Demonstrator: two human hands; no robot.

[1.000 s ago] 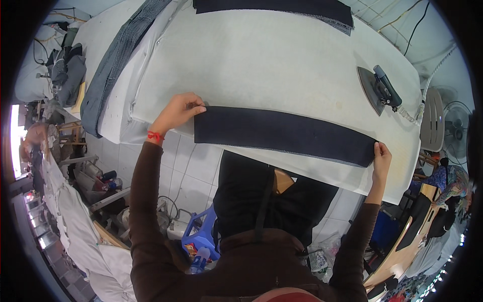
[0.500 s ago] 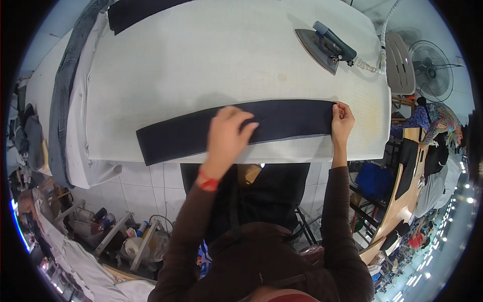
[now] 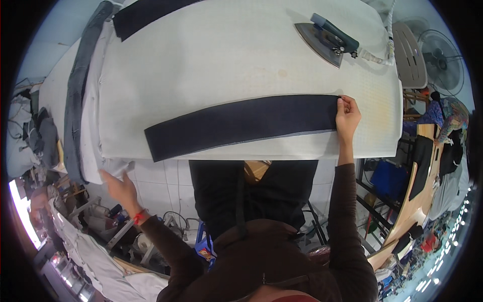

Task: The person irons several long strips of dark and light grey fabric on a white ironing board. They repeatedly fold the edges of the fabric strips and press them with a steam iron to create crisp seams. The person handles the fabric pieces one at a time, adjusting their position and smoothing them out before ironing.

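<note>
A long dark navy fabric strip lies flat along the near side of the white-covered table. My right hand pinches its right end near the upper corner. Past the table's near left corner, my left hand, with a red string at the wrist, is off the strip. Its thumb and fingers are apart, and I see nothing in it. The loose white cloth edge of the table cover is just beyond its fingertips. On the far right of the table rests an iron with a wrapped cord.
Another dark strip lies at the far left. Grey denim fabric hangs along the table's left edge. To the right are a fan, a chair back, a wooden table and another person. Cluttered frames stand lower left.
My left hand has left the strip and swung left, past the table's near corner. My right hand keeps its pinch on the strip's right end. The whole view has shifted slightly.
</note>
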